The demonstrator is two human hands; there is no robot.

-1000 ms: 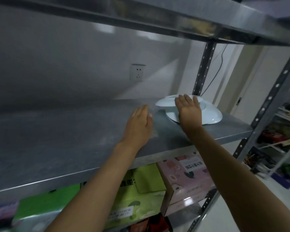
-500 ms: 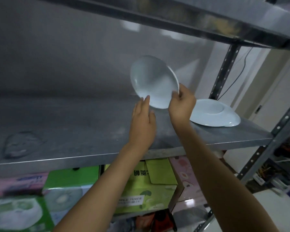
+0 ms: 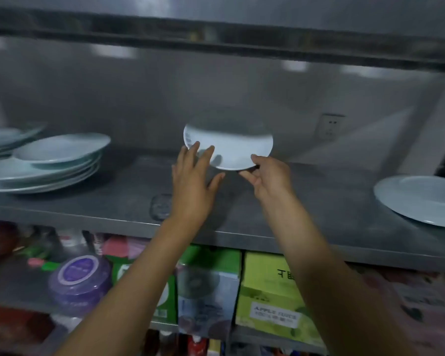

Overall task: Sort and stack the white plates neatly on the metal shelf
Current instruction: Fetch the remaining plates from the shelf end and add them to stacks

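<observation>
Stack [image 3: 49,163]: far left on the shelf [image 3: 319,201]; several white plates piled, a smaller one on top sitting off-centre, more rims cut off by the frame edge. Not seen in the earlier frames — the view has swung left and brought it in.
Left hand [image 3: 193,186]: fingers straight and spread, tips against the near face of the small plate [image 3: 229,147]; steadying, not curled round it. Same open posture as half a second ago, now in clearer contact.
Small plate: held tilted in mid-air above the middle of the shelf, clear of the metal, lower rim at the hands. One second ago it lay on the big plate [image 3: 421,199] under the right palm; half a second ago it was already lifted; now it has travelled leftward, well apart from the big plate.
Right hand [image 3: 270,181]: thumb and fingers pinch the plate's lower right rim — this hand carries the weight.
Big plate: alone at far right, flat on the shelf, untouched.
Below: cartons and a purple tub [image 3: 80,281] on the lower level, blurred.
Judgement: the two sizes are now separated; the small plate looks bound for the left stack, whose top plate seems a similar size. Sorting under way; the big plate has still to be placed.
Risk: grip is only a rim pinch on a tilted plate.
</observation>
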